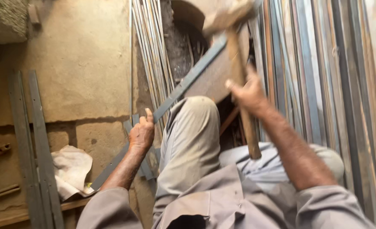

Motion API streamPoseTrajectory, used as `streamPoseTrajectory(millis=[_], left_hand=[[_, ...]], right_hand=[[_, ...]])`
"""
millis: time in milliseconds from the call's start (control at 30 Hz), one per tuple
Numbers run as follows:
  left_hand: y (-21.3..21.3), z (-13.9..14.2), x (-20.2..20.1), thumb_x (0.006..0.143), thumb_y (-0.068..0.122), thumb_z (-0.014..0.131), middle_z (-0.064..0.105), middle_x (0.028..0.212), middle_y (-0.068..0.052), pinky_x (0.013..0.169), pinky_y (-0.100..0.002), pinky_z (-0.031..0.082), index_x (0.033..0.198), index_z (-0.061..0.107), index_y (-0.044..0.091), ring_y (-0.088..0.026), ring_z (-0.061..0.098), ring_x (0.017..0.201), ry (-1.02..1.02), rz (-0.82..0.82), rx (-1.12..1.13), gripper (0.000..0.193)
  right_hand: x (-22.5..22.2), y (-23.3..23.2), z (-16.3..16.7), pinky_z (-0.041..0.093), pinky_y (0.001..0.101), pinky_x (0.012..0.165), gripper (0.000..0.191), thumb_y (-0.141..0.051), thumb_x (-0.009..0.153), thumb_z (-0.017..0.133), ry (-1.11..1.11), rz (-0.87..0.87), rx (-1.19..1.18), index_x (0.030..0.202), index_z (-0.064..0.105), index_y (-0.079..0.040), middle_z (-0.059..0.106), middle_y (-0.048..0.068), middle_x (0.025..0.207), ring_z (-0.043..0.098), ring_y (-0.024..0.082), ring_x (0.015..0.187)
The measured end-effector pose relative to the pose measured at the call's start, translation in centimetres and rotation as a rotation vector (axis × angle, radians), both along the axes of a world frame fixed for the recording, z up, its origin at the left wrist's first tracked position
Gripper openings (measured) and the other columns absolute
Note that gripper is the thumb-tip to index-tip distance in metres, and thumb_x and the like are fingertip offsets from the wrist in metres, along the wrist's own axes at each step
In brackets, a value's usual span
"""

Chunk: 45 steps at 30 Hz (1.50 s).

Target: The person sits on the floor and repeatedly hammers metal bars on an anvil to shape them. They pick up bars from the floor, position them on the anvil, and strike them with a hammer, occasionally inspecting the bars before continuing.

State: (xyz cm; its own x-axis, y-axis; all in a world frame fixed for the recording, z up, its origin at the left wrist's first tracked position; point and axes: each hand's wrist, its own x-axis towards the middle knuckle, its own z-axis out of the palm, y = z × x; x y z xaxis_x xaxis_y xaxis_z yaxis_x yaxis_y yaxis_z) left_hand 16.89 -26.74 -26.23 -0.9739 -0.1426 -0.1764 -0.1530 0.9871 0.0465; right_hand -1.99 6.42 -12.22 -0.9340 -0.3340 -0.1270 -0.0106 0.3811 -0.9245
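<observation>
My left hand [141, 133] grips a long flat grey metal bar [192, 77] that slants from the lower left up to the right, its far end resting on a rusty metal block [215, 78]. My right hand [248, 94] is closed on the wooden handle of a hammer [238, 55]. The blurred hammer head is up at the top of the view, above the bar's far end. My bent knee in grey trousers [192, 135] lies between the two hands.
A bundle of thin steel rods [150, 46] leans at top centre. Long steel sections [319, 72] stand along the right. Flat metal strips [35, 148] and a crumpled white cloth [71, 169] lie on the concrete floor at left.
</observation>
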Motion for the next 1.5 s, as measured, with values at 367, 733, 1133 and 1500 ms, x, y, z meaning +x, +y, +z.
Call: streamPoseTrajectory(millis=[367,733,1133,1500], left_hand=[[-2.3,-1.4,2.2,0.096,0.007,0.052,0.063,0.096,-0.017,0.060,-0.047,0.060,0.154,0.036,0.005,-0.034,0.072,0.074,-0.032,-0.012,0.008,0.061],[-2.2,-0.3,1.6,0.098,0.004,0.048,0.063,0.103,-0.023,0.062,-0.047,0.061,0.157,0.029,-0.002,-0.036,0.074,0.078,-0.126,-0.003,0.035,0.062],[0.1,1.0,-5.3,0.087,0.031,0.069,0.060,0.133,-0.029,0.098,-0.050,0.050,0.144,0.049,0.005,-0.046,0.059,0.122,0.098,-0.059,0.633,0.065],[-5.3,-0.7,6.7,0.085,0.054,0.072,0.073,0.086,-0.023,0.069,-0.050,0.055,0.101,0.065,0.007,-0.043,0.072,0.082,0.020,0.214,0.542,0.050]], right_hand=[[-2.1,1.5,8.5,0.059,0.0238,0.054,0.036,0.007,0.111,0.058,0.786,-0.065,-0.327,0.139,0.036,0.001,0.056,0.010,0.101,0.061,0.013,0.066],[1.1,4.7,-6.5,0.050,0.0355,0.043,0.065,-0.016,0.085,0.074,-0.350,-0.048,-0.010,0.139,0.040,-0.006,0.059,0.006,0.077,0.059,0.018,0.054],[9.2,6.0,-9.6,0.049,0.0271,0.043,0.037,-0.040,0.095,0.064,-0.826,-0.152,-0.357,0.121,0.054,-0.017,0.061,0.001,0.076,0.058,0.010,0.051],[9.0,5.6,-11.0,0.049,0.0305,0.043,0.039,-0.043,0.092,0.069,-0.722,-0.124,-0.267,0.114,0.055,-0.013,0.060,0.002,0.079,0.058,0.014,0.049]])
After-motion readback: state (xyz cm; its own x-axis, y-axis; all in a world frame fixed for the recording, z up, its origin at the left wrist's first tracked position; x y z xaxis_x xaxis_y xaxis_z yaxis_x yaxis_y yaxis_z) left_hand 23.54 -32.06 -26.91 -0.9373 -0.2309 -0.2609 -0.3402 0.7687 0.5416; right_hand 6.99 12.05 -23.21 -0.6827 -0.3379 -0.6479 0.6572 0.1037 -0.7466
